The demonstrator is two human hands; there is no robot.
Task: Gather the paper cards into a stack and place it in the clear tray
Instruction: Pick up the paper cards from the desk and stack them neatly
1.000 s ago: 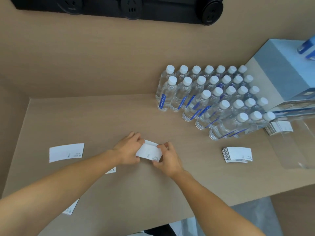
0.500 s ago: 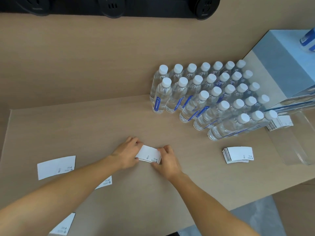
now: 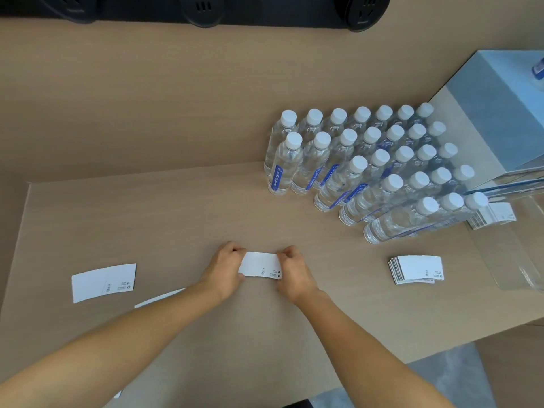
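A small stack of white paper cards (image 3: pixel 259 264) lies at the middle of the table, pinched at its left end by my left hand (image 3: pixel 223 269) and at its right end by my right hand (image 3: pixel 294 270). A single loose card (image 3: pixel 103 282) lies flat at the left, and the edge of another card (image 3: pixel 160 298) peeks out beside my left forearm. A second stack of cards (image 3: pixel 416 269) rests to the right. The clear tray (image 3: pixel 512 260) stands at the right table edge with a card stack (image 3: pixel 491 216) at its far end.
Several rows of water bottles (image 3: pixel 368 166) with white caps stand at the back right. A blue-grey box (image 3: pixel 500 113) sits behind them. The table's front edge (image 3: pixel 441 348) runs diagonally at the lower right. A black socket strip (image 3: pixel 203 10) is on the wall above.
Both hands have squared the stack between them, and its long edge now runs level. The view has shifted slightly, with the loose card at the left now nearer the middle.
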